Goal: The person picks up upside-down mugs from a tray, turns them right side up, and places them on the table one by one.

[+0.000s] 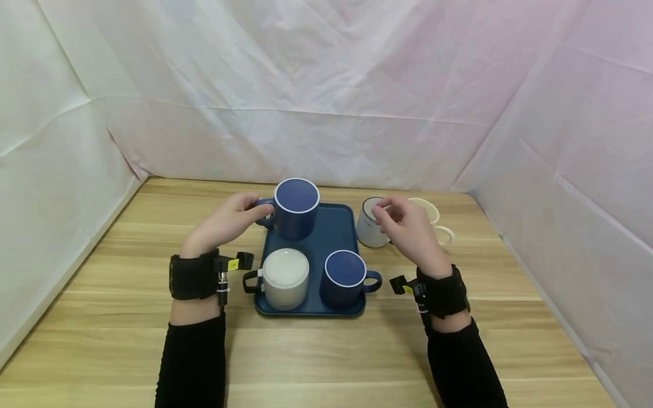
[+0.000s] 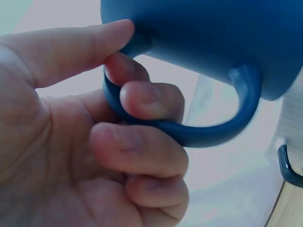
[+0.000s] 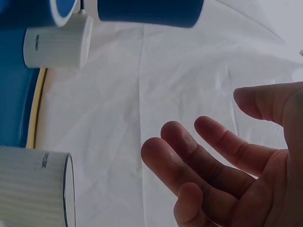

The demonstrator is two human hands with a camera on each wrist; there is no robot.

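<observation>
Currently left hand grips the blue mug by its handle over the tray's far-left corner, right hand relaxed, empty above grey mug; next likely needs a level set-down.

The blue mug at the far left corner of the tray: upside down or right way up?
Upside down. The blue mug shows a flat blue base ringed in white, no hollow. The left hand grips its handle on the tray.

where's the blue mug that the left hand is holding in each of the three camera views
Head: the blue mug stands at the tray's far left corner.
Left wrist: it fills the top, handle in the fingers.
Right wrist: top edge, blue mug.
Shared landmark: the white ribbed mug.
</observation>
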